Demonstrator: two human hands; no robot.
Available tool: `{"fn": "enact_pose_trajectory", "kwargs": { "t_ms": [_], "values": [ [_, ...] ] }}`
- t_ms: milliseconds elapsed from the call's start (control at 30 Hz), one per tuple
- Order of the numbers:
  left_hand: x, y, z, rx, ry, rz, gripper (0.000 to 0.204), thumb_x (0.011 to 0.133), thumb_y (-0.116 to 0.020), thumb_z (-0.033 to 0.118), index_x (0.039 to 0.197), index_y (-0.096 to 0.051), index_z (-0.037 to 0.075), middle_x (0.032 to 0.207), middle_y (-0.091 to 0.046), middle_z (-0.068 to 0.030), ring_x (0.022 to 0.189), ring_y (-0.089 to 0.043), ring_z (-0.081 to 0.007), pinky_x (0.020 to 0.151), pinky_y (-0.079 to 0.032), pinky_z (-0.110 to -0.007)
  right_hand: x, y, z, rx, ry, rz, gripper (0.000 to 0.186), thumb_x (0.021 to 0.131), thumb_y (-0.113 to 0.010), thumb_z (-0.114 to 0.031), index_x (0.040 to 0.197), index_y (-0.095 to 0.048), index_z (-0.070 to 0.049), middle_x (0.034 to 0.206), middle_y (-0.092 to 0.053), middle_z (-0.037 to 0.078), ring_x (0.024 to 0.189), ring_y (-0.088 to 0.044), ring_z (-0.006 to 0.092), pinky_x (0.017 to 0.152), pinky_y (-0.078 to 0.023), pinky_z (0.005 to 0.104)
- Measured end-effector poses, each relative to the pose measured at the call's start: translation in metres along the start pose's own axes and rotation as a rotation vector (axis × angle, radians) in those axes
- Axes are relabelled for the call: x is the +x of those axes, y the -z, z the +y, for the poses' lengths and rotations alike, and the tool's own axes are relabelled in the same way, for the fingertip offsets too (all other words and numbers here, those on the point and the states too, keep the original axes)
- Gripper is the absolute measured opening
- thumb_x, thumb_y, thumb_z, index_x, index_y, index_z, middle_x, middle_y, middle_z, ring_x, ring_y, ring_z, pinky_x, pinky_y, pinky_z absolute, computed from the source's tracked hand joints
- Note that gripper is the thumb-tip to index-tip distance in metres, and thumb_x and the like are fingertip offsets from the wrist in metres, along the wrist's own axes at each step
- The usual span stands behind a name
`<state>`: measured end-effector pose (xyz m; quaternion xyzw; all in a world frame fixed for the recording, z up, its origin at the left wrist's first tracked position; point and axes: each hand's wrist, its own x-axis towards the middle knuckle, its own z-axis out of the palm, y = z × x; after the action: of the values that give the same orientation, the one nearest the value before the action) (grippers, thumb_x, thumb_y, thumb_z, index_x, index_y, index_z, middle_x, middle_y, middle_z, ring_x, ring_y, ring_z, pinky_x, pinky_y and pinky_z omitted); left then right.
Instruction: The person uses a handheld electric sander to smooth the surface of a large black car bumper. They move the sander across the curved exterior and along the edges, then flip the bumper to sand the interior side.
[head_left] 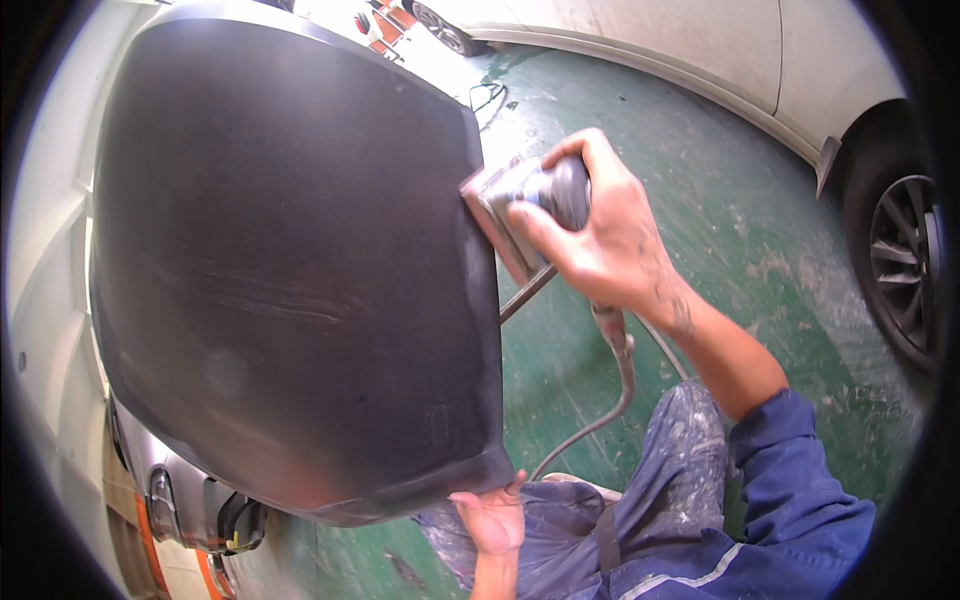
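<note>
Head view shows a matte, streaked dark panel (300, 250), right hand (612, 235) holding a sander (540, 188), left hand (495, 522) grip unclear.

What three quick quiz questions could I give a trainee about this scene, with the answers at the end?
1. Which of the person's hands holds the sander?

2. True or false: the left hand is on the sander too.

3. What colour is the floor?
A) Red
B) Green
C) Yellow

Key:
1. The right hand.
2. False; it is at the near corner of the dark panel, away from the sander.
3. B
</note>
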<state>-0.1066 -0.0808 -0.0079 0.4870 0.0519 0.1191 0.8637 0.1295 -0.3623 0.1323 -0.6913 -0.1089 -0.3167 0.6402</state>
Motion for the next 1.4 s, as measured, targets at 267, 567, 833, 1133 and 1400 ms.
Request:
{"fn": "enact_pose_trajectory", "kwargs": {
  "t_ms": [267, 567, 833, 1133, 1400],
  "values": [
    [0.000, 0.000, 0.004, 0.047, -0.029, 0.016, 0.066, 0.101, -0.055, 0.064, 0.145, -0.058, 0.015, 0.140, -0.067, -0.0047, 0.124, -0.066, -0.0226, 0.100, -0.062, -0.051, 0.019, -0.005, 0.017, -0.039, 0.245, 0.063, 0.049, 0.082, -0.086, -0.024, 0.116, -0.059, 0.000, 0.094, -0.065, 0.015, 0.086, -0.066, 0.0224, 0.079, -0.055, 0.0362],
    [0.006, -0.017, 0.003, 0.076, -0.047, 0.116, 0.067, 0.100, -0.056, 0.064, 0.143, -0.058, 0.013, 0.132, -0.070, -0.0043, 0.119, -0.067, -0.0225, 0.097, -0.063, -0.047, -0.109, -0.015, 0.004, -0.037, 0.640, -0.095, 0.064, 0.072, -0.095, -0.029, 0.117, -0.060, 0.001, 0.096, -0.065, 0.019, 0.075, -0.068, 0.0326, 0.057, -0.056, 0.0387],
    [0.005, -0.024, 0.002, 0.119, -0.078, 0.133, 0.062, 0.098, -0.058, 0.069, 0.125, -0.067, 0.014, 0.110, -0.071, -0.0006, 0.099, -0.064, -0.0181, 0.082, -0.053, -0.039, -0.033, -0.009, 0.015, -0.054, 0.544, 0.106, 0.057, 0.075, -0.091, -0.020, 0.114, -0.056, 0.002, 0.098, -0.061, 0.021, 0.083, -0.067, 0.0384, 0.068, -0.058, 0.0448],
    [0.007, -0.027, 0.000, 0.137, -0.076, 0.179, 0.064, 0.097, -0.058, 0.071, 0.125, -0.067, 0.015, 0.110, -0.071, 0.0004, 0.096, -0.063, -0.0171, 0.081, -0.050, -0.037, -0.091, -0.013, 0.001, -0.056, 0.572, -0.011, 0.063, 0.071, -0.096, -0.024, 0.116, -0.060, 0.003, 0.094, -0.063, 0.018, 0.075, -0.066, 0.0319, 0.060, -0.055, 0.0427],
    [0.007, -0.025, 0.001, 0.140, -0.081, 0.247, 0.066, 0.096, -0.057, 0.072, 0.126, -0.068, 0.014, 0.111, -0.073, 0.0004, 0.098, -0.065, -0.0169, 0.080, -0.050, -0.036, -0.112, -0.023, 0.000, -0.025, 0.618, -0.009, 0.062, 0.071, -0.095, -0.025, 0.113, -0.061, 0.004, 0.088, -0.062, 0.017, 0.062, -0.064, 0.0287, 0.049, -0.054, 0.0378]
  ]
}}
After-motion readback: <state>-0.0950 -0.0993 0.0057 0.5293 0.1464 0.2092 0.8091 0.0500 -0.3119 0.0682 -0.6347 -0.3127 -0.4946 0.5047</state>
